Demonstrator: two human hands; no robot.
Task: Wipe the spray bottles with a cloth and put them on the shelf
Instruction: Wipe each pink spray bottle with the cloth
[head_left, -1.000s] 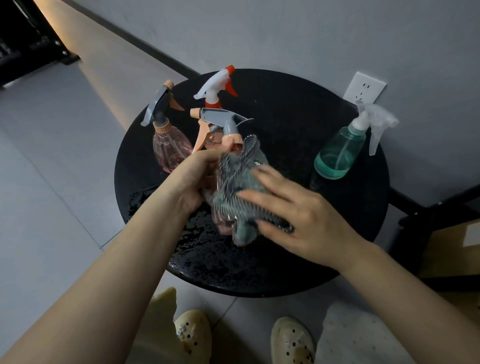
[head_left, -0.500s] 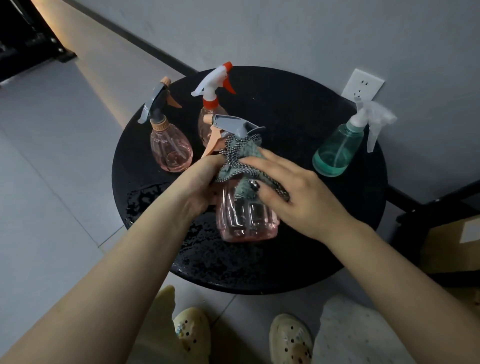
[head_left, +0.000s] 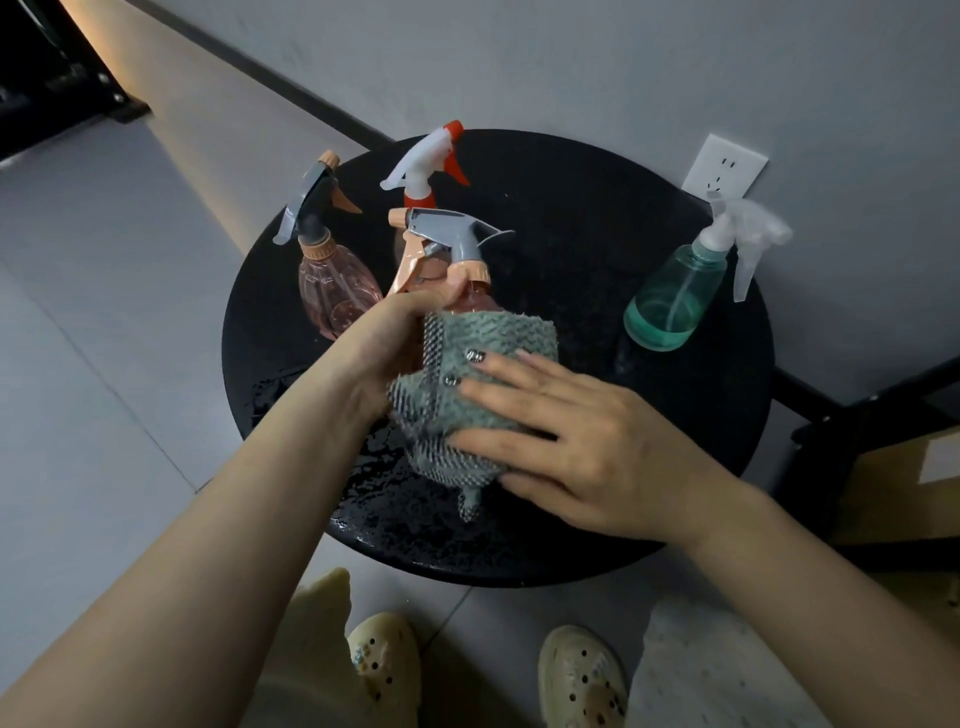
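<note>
My left hand (head_left: 387, 345) grips the neck of a pink spray bottle with a grey and peach trigger head (head_left: 449, 241), held over the round black table (head_left: 587, 249). Most of its body is hidden under a grey-green cloth (head_left: 483, 338). My right hand (head_left: 561, 436) wraps the cloth around the bottle, fingers curved over it. A second pink bottle (head_left: 332, 288) stands at the left. A red and white trigger bottle (head_left: 428, 166) stands behind the held one. A green bottle (head_left: 675, 299) with a clear trigger stands at the right.
The near part of the table top is wet (head_left: 395, 493). A wall with a white socket (head_left: 724, 166) rises right behind the table. A dark frame (head_left: 831, 415) and a cardboard box (head_left: 909, 493) stand at the right. My feet in pale clogs (head_left: 582, 675) are below the table edge.
My right hand has slid the cloth down from the bottle's shoulder over its body, covering the pink body that showed half a second ago. The left hand keeps its grip at the neck.
</note>
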